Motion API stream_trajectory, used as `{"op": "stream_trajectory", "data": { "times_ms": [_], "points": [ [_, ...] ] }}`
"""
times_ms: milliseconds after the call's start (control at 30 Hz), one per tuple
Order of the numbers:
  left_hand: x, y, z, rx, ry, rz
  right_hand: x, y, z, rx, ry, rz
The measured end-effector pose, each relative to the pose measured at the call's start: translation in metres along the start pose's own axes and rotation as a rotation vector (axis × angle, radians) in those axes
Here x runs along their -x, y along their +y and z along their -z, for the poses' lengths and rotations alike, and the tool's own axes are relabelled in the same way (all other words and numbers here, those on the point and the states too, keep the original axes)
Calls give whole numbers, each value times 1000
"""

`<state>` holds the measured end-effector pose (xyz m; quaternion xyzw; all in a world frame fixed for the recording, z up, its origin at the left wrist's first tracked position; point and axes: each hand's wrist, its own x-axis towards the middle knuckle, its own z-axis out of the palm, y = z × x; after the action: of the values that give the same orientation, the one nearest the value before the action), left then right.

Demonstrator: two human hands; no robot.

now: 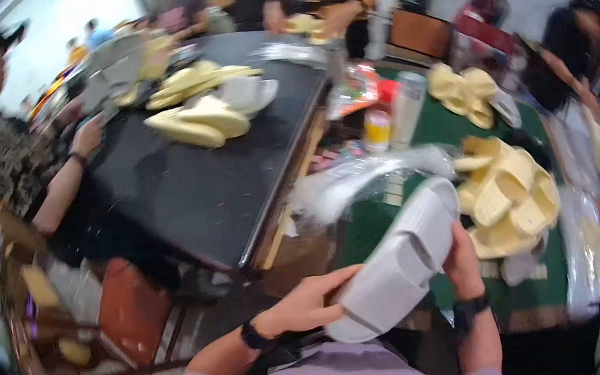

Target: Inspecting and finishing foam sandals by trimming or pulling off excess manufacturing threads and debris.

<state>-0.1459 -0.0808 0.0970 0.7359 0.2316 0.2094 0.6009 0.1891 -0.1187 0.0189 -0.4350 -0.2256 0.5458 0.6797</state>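
A pair of white slide slippers (pixel 392 270) is held tilted in front of my chest, lying side by side with the straps facing up. My left hand (pixel 312 302) grips the near slipper at its left edge, thumb and fingers around the side. My right hand (pixel 463 260) is closed on the right edge of the far slipper, with part of its fingers hidden behind it. Just right of my right hand, a pile of pale yellow slippers (pixel 512 196) lies on the green tabletop (pixel 368 235). Clear plastic wrap (pixel 361 183) is bunched beyond the white pair.
A black table (pixel 179 197) at left bears more yellow slippers (pixel 210 123). A bottle with a yellow label (pixel 378 129) and a clear cylinder (pixel 408 107) stand at the green table's far side. Several people work around. A reddish-brown chair (pixel 133 311) stands lower left.
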Motion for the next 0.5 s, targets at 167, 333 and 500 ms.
{"op": "stream_trajectory", "data": {
  "times_ms": [167, 333, 500],
  "points": [
    [-9, -37, -2, 269, 154, 254, 16, -3, 34, -38, 28, -124],
    [-5, -48, -8, 700, 305, 272, 8, -3, 37, -60, 39, -41],
    [-9, -52, -7, 679, 294, 282, 10, -1, 25, -40, 227, -110]
  ]
}}
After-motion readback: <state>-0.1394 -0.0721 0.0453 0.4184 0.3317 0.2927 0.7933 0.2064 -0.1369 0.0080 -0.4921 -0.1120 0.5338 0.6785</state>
